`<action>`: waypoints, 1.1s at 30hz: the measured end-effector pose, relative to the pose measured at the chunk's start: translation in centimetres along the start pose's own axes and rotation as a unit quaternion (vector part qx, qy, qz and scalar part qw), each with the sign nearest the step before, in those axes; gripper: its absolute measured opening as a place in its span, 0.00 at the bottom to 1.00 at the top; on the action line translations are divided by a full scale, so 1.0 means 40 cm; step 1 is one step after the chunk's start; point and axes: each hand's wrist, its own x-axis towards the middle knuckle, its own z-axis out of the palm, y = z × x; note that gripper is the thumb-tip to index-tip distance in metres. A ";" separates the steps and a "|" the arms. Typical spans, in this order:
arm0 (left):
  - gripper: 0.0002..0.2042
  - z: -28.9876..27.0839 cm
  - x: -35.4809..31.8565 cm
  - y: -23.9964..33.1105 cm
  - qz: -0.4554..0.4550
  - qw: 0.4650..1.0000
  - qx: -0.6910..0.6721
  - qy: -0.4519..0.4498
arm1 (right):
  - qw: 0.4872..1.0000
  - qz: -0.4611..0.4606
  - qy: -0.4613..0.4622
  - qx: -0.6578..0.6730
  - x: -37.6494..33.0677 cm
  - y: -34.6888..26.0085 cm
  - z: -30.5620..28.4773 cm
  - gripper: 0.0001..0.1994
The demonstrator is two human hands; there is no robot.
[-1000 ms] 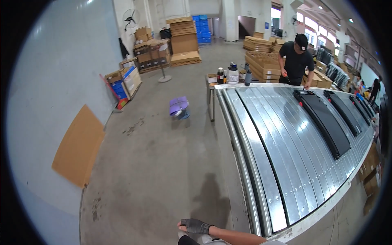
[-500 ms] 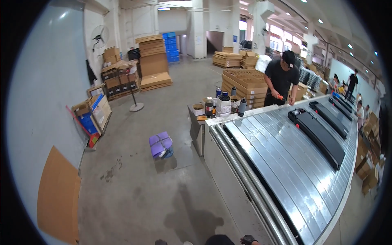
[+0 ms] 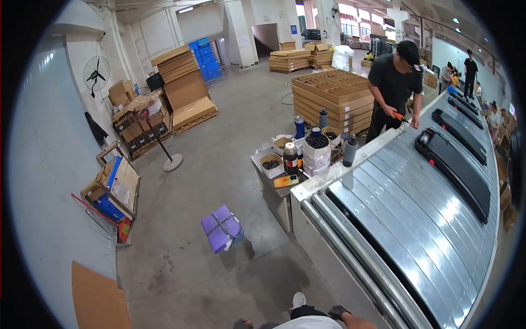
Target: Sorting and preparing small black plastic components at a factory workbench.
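Observation:
Low in the view, my right hand (image 3: 338,312) in a dark glove hangs near the side of the metal-slat conveyor (image 3: 383,197), apart from it. My left hand (image 3: 243,324), also dark-gloved, barely shows at the lower edge. The fingers of both hands are too small and cut off to read, and I see no object in either. My white shoe (image 3: 298,300) is on the floor between them. Ahead stands a low seat with a purple pad (image 3: 221,228) strapped on top. Long black curved housings (image 3: 455,172) lie in a row across the conveyor.
At the conveyor's corner, a small table (image 3: 263,183) holds a box of small parts (image 3: 271,165), bottles and a phone (image 3: 286,181). A co-worker (image 3: 395,82) holds an orange-and-black tool (image 3: 400,117) beyond it. Cardboard stacks (image 3: 329,101), a stand base (image 3: 173,162) and a cardboard sheet (image 3: 98,296) stand around.
My view has moved forward: the purple-padded seat, small table and co-worker appear larger. More of my legs and right forearm show. The co-worker stays at the conveyor with the tool.

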 end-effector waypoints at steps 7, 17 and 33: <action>0.16 -0.076 0.392 -0.066 -0.147 0.988 0.045 -0.030 | 0.874 -0.136 0.048 0.464 0.274 -0.731 -0.861 0.16; 0.17 -0.365 1.273 0.539 0.285 0.831 0.466 -0.103 | 0.930 -0.226 0.084 0.277 0.665 -1.160 -1.249 0.19; 0.11 -0.489 1.651 1.632 0.215 0.961 -0.049 -0.170 | 0.849 -0.113 0.349 0.380 1.119 -1.275 -1.798 0.09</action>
